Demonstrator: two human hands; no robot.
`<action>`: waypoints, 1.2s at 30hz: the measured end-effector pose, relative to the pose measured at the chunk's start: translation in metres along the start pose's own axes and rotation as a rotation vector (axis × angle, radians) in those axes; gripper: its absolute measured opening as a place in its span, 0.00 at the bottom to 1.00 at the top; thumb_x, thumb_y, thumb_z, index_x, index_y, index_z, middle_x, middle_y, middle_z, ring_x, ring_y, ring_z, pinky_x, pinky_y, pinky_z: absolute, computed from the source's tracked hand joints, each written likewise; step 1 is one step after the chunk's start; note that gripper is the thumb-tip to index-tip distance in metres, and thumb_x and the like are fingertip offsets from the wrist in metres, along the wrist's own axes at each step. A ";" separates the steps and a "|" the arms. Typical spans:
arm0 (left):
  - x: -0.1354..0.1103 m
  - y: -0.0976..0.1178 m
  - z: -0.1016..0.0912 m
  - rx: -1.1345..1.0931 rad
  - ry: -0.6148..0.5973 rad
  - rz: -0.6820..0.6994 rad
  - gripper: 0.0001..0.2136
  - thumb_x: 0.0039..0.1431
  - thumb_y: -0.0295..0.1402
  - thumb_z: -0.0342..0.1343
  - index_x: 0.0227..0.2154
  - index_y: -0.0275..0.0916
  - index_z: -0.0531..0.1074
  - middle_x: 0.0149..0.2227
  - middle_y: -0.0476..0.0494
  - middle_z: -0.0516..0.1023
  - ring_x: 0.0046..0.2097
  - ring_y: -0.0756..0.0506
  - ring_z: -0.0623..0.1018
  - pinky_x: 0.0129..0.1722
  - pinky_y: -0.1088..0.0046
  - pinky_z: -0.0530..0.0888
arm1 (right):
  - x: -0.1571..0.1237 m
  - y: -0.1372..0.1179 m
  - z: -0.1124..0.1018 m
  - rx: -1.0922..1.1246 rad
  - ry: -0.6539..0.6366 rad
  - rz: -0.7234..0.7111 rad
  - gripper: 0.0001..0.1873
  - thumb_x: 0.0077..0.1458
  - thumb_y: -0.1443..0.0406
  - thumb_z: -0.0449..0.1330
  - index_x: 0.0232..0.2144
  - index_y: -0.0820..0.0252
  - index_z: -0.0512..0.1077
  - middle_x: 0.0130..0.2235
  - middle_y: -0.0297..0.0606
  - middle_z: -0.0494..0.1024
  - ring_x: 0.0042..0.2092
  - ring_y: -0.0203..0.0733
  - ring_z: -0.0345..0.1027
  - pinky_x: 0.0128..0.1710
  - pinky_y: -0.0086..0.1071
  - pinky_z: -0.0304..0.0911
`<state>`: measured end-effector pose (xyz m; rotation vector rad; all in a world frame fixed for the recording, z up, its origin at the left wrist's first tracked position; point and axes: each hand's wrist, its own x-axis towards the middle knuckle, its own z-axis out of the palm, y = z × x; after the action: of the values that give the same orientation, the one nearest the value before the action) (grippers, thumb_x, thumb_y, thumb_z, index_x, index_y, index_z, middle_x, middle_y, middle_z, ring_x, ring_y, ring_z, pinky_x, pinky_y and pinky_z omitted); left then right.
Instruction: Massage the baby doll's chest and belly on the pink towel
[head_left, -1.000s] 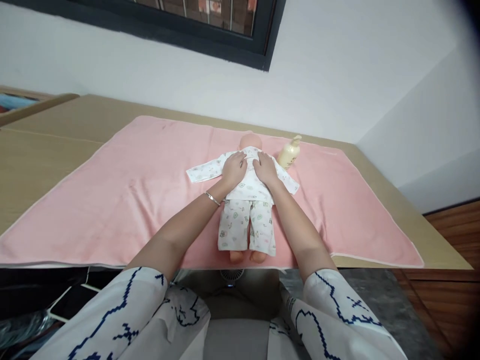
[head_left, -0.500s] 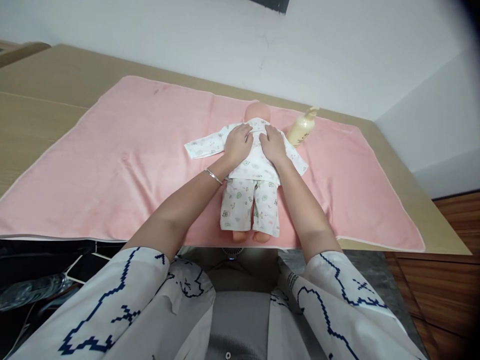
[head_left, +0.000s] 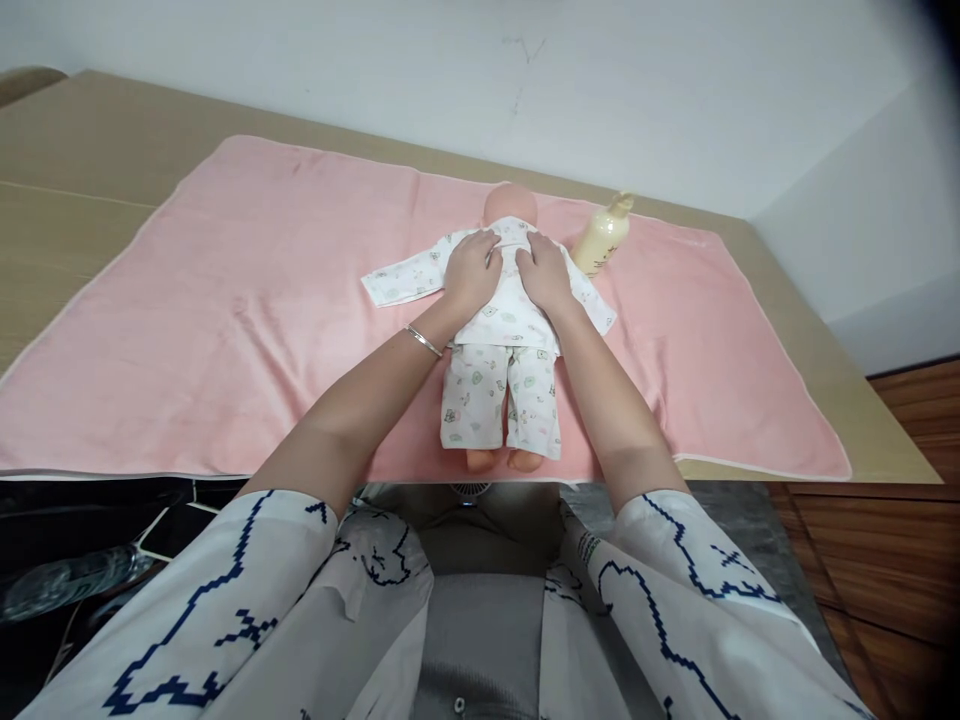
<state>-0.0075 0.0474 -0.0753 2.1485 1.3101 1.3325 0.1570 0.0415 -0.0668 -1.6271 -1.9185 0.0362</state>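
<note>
A baby doll (head_left: 504, 330) in a white printed top and trousers lies with its head (head_left: 511, 204) away from me and its feet at the near table edge. My left hand (head_left: 472, 268) rests flat on the left side of its upper body, fingers stretched out. On the right side lies my right hand (head_left: 544, 270), also flat with fingers extended. Both palms touch the top's cloth; a strip of it shows between them. The doll's arms spread out sideways in long sleeves. Just right of the doll stands a pale yellow pump bottle (head_left: 602, 236).
Under the doll a pink blanket (head_left: 300, 270) covers much of the wooden table (head_left: 112, 140). A white wall (head_left: 420, 80) rises behind the table. At lower left, a clear plastic bottle (head_left: 71, 582) lies below table height. Wooden drawers (head_left: 892, 540) stand at the right.
The whole view has shifted slightly, so the table and doll sit a little higher in the picture. Both hands stay flat on the doll in nearly the same place.
</note>
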 end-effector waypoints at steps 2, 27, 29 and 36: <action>0.000 0.000 0.000 -0.004 -0.002 -0.006 0.17 0.69 0.39 0.47 0.51 0.42 0.77 0.58 0.42 0.78 0.64 0.41 0.72 0.69 0.57 0.64 | 0.000 0.000 0.000 0.002 0.001 -0.006 0.33 0.69 0.48 0.38 0.61 0.61 0.66 0.62 0.50 0.71 0.67 0.57 0.60 0.68 0.60 0.51; 0.001 -0.004 0.002 -0.047 0.018 0.003 0.17 0.68 0.39 0.48 0.51 0.42 0.77 0.57 0.42 0.79 0.62 0.41 0.74 0.69 0.59 0.65 | 0.000 0.000 0.001 -0.003 0.005 -0.003 0.32 0.69 0.50 0.39 0.61 0.62 0.66 0.61 0.50 0.71 0.66 0.57 0.61 0.68 0.60 0.50; 0.001 -0.004 0.002 -0.042 0.022 0.004 0.17 0.68 0.40 0.48 0.50 0.43 0.77 0.57 0.42 0.79 0.62 0.42 0.74 0.68 0.59 0.65 | 0.000 -0.001 0.000 -0.013 0.000 0.009 0.32 0.69 0.50 0.39 0.61 0.62 0.66 0.61 0.51 0.72 0.65 0.57 0.61 0.68 0.60 0.50; 0.002 -0.005 0.002 -0.046 0.009 -0.003 0.17 0.68 0.39 0.48 0.51 0.42 0.77 0.57 0.41 0.79 0.63 0.41 0.73 0.69 0.59 0.64 | 0.000 0.000 0.001 -0.002 0.017 -0.007 0.32 0.69 0.49 0.38 0.60 0.61 0.67 0.60 0.50 0.73 0.65 0.57 0.62 0.67 0.60 0.53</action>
<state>-0.0077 0.0520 -0.0784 2.1112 1.2729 1.3593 0.1566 0.0420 -0.0675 -1.6165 -1.9122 0.0176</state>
